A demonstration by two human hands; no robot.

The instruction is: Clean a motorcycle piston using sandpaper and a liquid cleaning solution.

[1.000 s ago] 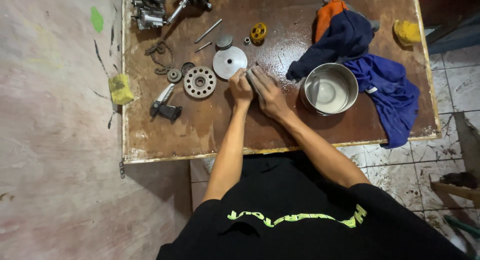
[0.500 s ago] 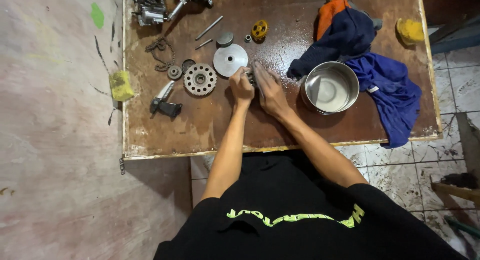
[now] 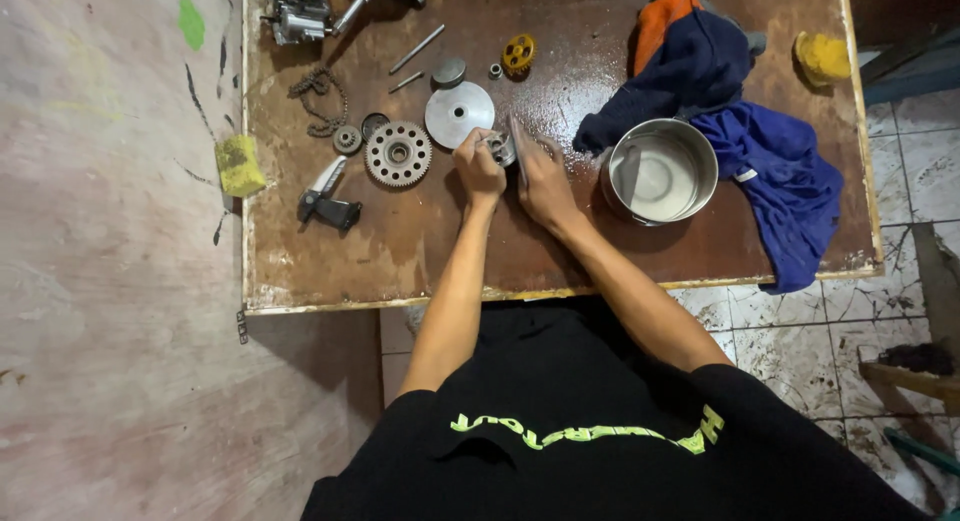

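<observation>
I see the worn brown wooden tabletop (image 3: 420,261) carrying, just right of my hands, a round shiny steel pot (image 3: 660,171) that looks wet inside, though I cannot tell what it holds, with crumpled blue cloths (image 3: 770,181) beyond it. My left hand (image 3: 478,169) and right hand (image 3: 545,181) are both curled closed around one small grey metal part (image 3: 502,147), held between them just above the tabletop. Just beyond the left hand lies a smooth silver disc (image 3: 459,113), and farther left a toothed, hole-ringed gear (image 3: 398,154).
</observation>
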